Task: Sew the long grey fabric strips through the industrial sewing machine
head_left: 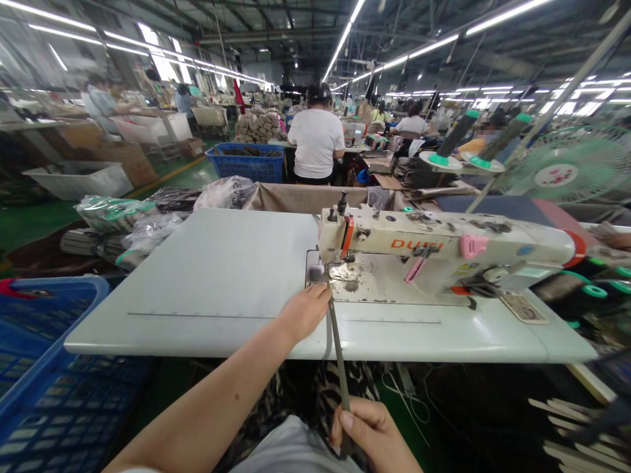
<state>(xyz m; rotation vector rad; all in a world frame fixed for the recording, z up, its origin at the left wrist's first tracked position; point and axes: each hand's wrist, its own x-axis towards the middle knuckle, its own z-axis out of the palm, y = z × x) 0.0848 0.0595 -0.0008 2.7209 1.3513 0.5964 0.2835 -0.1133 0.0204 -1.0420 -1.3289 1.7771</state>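
A narrow grey-brown strip (pixel 340 355) runs from beneath the sewing machine's needle area (pixel 329 263) over the table's front edge toward my lap. My left hand (pixel 305 314) rests on the table just in front of the presser foot, its fingers together and bent, gripping the strip's left side at the fingertips. Lower down, my right hand (pixel 369 430) pinches the strip between thumb and fingers, below the tabletop's edge. The strip is stretched fairly straight between both hands. The white sewing machine (pixel 444 243) carries orange lettering and a pink clip.
The pale worktable (pixel 236 263) has a printed ruler line. A blue basket (pixel 59 315) stands at left, beside plastic-wrapped bundles (pixel 123 217). Thread cones (pixel 453 141) and a green fan (pixel 562 167) are at right. A person in a white shirt (pixel 316 141) sits ahead.
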